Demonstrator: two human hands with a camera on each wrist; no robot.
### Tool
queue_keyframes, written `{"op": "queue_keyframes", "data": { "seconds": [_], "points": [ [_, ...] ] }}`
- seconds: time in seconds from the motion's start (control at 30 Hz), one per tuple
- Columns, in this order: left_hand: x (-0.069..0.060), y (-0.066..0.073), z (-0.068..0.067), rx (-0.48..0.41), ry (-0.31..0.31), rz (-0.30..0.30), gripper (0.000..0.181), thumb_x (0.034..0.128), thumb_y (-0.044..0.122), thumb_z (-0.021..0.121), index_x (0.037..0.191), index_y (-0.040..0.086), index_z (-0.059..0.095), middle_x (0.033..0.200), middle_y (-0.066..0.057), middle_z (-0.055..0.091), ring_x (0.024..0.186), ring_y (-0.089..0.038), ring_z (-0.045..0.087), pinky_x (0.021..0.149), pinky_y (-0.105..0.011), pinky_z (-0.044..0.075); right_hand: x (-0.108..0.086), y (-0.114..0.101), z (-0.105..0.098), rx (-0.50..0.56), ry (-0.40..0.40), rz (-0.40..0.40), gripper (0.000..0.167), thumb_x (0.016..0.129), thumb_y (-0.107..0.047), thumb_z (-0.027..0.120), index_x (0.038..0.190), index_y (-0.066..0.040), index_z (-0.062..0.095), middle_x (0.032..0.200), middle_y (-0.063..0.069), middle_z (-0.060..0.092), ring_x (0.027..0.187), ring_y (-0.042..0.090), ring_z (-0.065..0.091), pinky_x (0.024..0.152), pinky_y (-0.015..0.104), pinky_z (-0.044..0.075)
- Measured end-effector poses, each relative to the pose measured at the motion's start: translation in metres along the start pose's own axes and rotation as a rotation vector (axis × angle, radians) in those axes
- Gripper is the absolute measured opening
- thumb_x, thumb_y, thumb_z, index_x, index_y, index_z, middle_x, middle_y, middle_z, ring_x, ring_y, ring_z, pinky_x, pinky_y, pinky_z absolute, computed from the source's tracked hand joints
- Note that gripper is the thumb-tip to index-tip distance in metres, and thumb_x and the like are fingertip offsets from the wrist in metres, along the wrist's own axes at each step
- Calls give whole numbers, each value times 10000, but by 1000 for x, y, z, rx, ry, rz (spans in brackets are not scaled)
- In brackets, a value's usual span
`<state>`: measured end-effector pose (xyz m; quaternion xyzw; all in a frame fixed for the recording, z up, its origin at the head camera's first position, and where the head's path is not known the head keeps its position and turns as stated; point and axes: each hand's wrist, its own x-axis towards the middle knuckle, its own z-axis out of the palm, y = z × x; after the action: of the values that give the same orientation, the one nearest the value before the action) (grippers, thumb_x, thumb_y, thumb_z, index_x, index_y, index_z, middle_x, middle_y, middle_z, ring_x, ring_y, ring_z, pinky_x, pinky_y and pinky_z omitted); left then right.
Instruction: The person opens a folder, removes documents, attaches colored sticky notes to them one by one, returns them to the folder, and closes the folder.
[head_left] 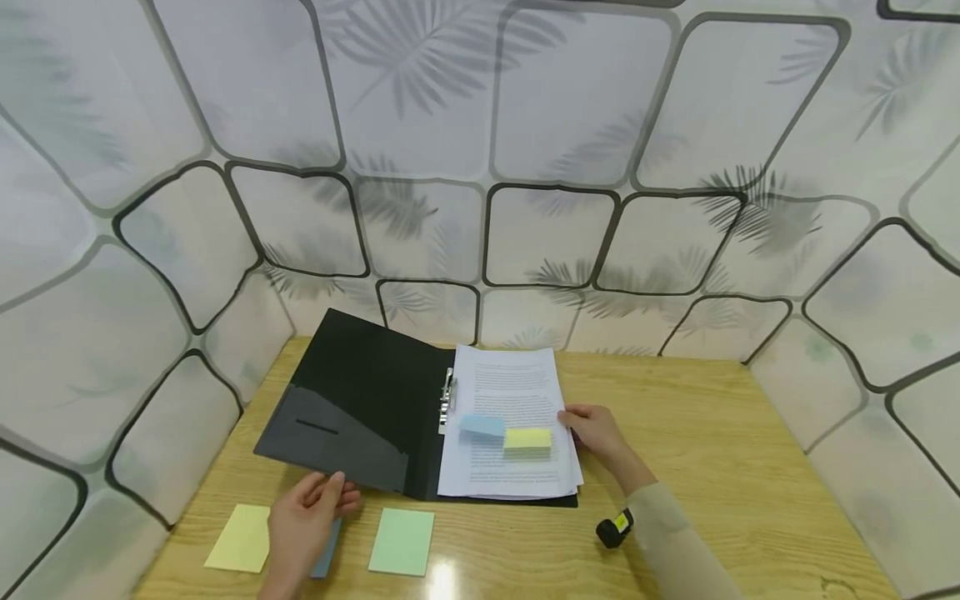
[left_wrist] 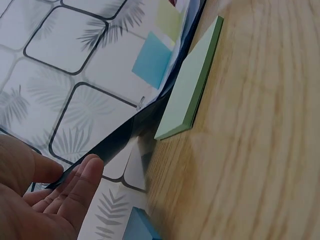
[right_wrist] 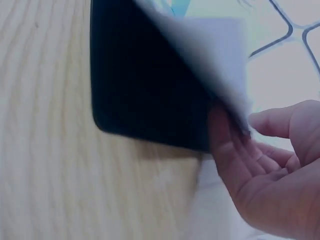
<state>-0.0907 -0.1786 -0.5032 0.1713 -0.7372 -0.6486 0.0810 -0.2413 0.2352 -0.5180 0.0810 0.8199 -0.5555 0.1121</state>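
A black ring binder (head_left: pixel 367 383) lies spread open, its left cover tilted up off the table. My left hand (head_left: pixel 303 518) pinches that cover's lower edge between thumb and fingers; in the left wrist view the cover (left_wrist: pixel 112 145) runs away from the fingertips. On the binder's right side rests a stack of printed sheets (head_left: pixel 513 379), bearing a blue sticky note (head_left: pixel 482 426) and a yellow sticky note (head_left: pixel 528 439). My right hand (head_left: pixel 597 429) grips the right edge of the sheets, thumb on top; the right wrist view shows them lifted (right_wrist: pixel 220 55) off the black cover (right_wrist: pixel 145 85).
In front of the binder lie a yellow sticky pad (head_left: pixel 238 540), a blue pad (head_left: pixel 326 554) partly behind my left hand, and a green pad (head_left: pixel 402 542). A small black device (head_left: pixel 615 528) sits by my right cuff. Patterned fabric walls (head_left: pixel 420 225) surround the wooden table (head_left: pixel 697 442).
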Motion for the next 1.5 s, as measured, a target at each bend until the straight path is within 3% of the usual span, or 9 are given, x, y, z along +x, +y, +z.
{"op": "queue_keyframes", "data": {
  "seconds": [0.4, 0.6, 0.77, 0.9, 1.0, 1.1, 1.23, 1.37, 1.5],
  "points": [
    [-1, 0, -7, -5, -18, -36, 300, 1069, 81, 615, 1252, -154, 651, 1014, -241, 789, 788, -126, 794, 755, -312, 662, -16, -13, -3, -214, -15, -91, 379, 1035, -117, 617, 1306, 144, 660, 864, 164, 777, 599, 164, 689, 578, 361, 624],
    [-2, 2, -11, 38, -24, -56, 369, 1071, 96, 613, 1338, -158, 609, 1026, -256, 784, 780, -144, 798, 747, -291, 658, -18, -14, -6, -319, 46, -130, 319, 1028, -105, 598, 1230, 110, 719, 778, 119, 749, 572, 186, 680, 554, 328, 595],
    [-2, 2, -16, 130, -12, -67, 388, 1087, 146, 589, 1323, -160, 629, 966, -233, 790, 731, -152, 789, 705, -280, 655, -16, -11, -8, -516, 81, -254, 330, 1027, -144, 621, 1258, 68, 726, 1030, 181, 779, 845, 275, 735, 737, 418, 621],
    [-1, 2, -19, 210, -7, -91, 375, 1090, 216, 587, 1169, -124, 727, 832, -156, 789, 662, -171, 772, 631, -295, 649, -13, -1, -5, -703, 5, -404, 393, 1034, -170, 661, 1355, 56, 673, 1338, 261, 693, 1230, 428, 663, 1065, 578, 525],
    [2, 2, -18, 260, -26, -88, 365, 1085, 238, 600, 1032, -80, 771, 742, -106, 765, 604, -192, 748, 571, -300, 633, -12, 6, -3, -807, -70, -468, 454, 1044, -195, 659, 1418, 59, 622, 1482, 295, 584, 1390, 524, 524, 1166, 642, 418],
    [7, 3, -13, 292, -84, -23, 323, 1078, 216, 624, 991, -53, 782, 726, -93, 749, 591, -195, 731, 552, -288, 619, -15, 9, -3, -866, -114, -482, 486, 1057, -227, 635, 1446, 63, 594, 1538, 308, 523, 1434, 588, 436, 1174, 678, 384],
    [24, 10, 1, 359, -160, 159, 230, 1056, 166, 660, 1014, -16, 794, 745, -71, 754, 607, -149, 721, 580, -248, 608, -18, 8, -4, -872, -144, -475, 518, 1064, -255, 622, 1464, 71, 570, 1558, 323, 491, 1460, 618, 377, 1185, 700, 353],
    [49, 20, 21, 462, -165, 350, 187, 1039, 157, 684, 1036, 14, 806, 772, -37, 766, 645, -92, 702, 615, -240, 587, -19, 10, -4, -880, -150, -480, 528, 1069, -255, 615, 1477, 73, 553, 1569, 336, 469, 1466, 621, 365, 1192, 697, 344],
    [75, 28, 47, 517, -162, 440, 193, 1030, 160, 695, 1084, 13, 809, 844, -69, 781, 694, -131, 688, 659, -322, 582, -19, 11, -3, -871, -145, -483, 519, 1066, -237, 614, 1478, 71, 554, 1569, 342, 464, 1464, 630, 359, 1191, 704, 340]
  ]
}}
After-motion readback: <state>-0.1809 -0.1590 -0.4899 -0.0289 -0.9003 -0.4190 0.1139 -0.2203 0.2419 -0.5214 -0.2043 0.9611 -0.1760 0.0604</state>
